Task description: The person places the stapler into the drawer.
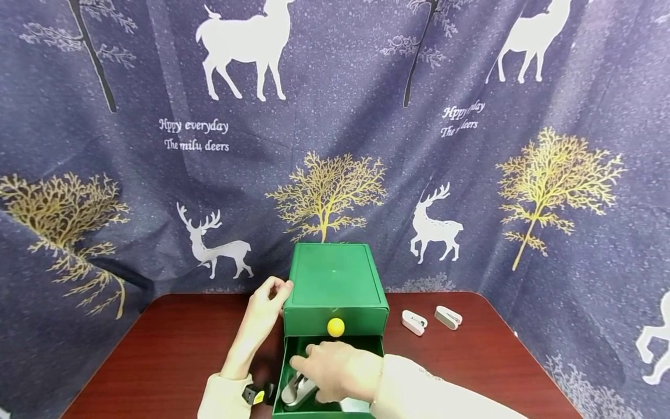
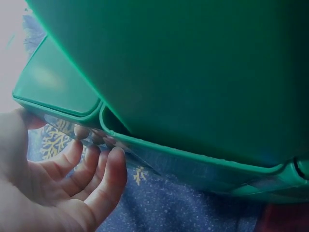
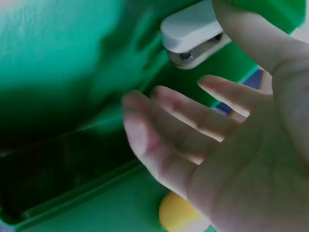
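A small green drawer cabinet (image 1: 335, 273) stands on the table, its lower drawer (image 1: 282, 372) pulled out below an upper drawer with a yellow knob (image 1: 336, 327). My right hand (image 1: 337, 369) reaches into the lower drawer, its fingers loosely bent and apart with nothing between them. Close to that hand lies a grey-white stapler (image 1: 295, 393), also seen beyond the thumb as a stapler (image 3: 190, 29) in the right wrist view. Part of another white object (image 1: 356, 405) shows under the right wrist. My left hand (image 1: 267, 305) rests its fingertips against the cabinet's left side.
Two small white staplers (image 1: 414, 322) (image 1: 448, 318) lie on the reddish-brown table (image 1: 471, 361) to the right of the cabinet. Behind it hangs a dark blue cloth (image 1: 335, 128) printed with deer and trees.
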`<state>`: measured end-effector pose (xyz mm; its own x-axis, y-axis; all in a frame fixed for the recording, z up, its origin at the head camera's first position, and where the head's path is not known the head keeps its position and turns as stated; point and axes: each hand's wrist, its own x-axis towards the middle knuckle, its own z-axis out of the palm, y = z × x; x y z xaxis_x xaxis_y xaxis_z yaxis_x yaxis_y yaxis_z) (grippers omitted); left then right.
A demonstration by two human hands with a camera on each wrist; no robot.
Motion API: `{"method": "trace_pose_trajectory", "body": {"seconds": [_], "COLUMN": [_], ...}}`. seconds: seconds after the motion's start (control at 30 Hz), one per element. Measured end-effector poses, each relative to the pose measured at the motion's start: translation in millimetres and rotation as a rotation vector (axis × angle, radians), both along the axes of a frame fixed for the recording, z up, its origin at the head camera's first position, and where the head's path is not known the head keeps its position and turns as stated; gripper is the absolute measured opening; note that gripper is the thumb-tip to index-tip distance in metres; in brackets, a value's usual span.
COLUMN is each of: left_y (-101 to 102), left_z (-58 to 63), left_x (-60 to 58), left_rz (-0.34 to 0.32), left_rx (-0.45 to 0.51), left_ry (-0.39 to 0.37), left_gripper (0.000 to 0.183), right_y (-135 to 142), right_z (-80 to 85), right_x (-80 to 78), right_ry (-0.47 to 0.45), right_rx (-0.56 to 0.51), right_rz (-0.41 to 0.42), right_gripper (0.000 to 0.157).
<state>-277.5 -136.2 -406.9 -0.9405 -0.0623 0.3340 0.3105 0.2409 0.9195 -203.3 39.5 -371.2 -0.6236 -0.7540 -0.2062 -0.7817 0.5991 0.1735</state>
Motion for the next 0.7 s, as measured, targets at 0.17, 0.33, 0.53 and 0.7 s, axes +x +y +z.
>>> {"method": "trace_pose_trajectory", "body": {"seconds": [0.17,0.33,0.53,0.7], "left_y": [-1,-1,0,0], "left_z": [-1.9,-1.1,-2.0,-2.1], "left_x": [-0.5,0.2,-0.4,-1.2], "left_rz": [-0.001,0.009,0.007,0.010], "left_rx": [-0.007,-0.014,-0.006,-0.013], "left_ry": [0.021,0.016,0.027,0.033], "left_gripper": [0.033,0.032,0.030,0.028], "right_y": [13,29,53,80], "right_z": [10.7,25.9,42.7,51.0], "right_x": [10.1,17.8,27.4,35.2], "right_ry": [0.049,0.025,-0.014,-0.043], "right_rx": [-0.053,-0.187,-0.363,-0.536], "right_rz": [0.005,0.035,0.043,-0.013], "right_gripper": [0.048,0.046,0.048,0.050]}}
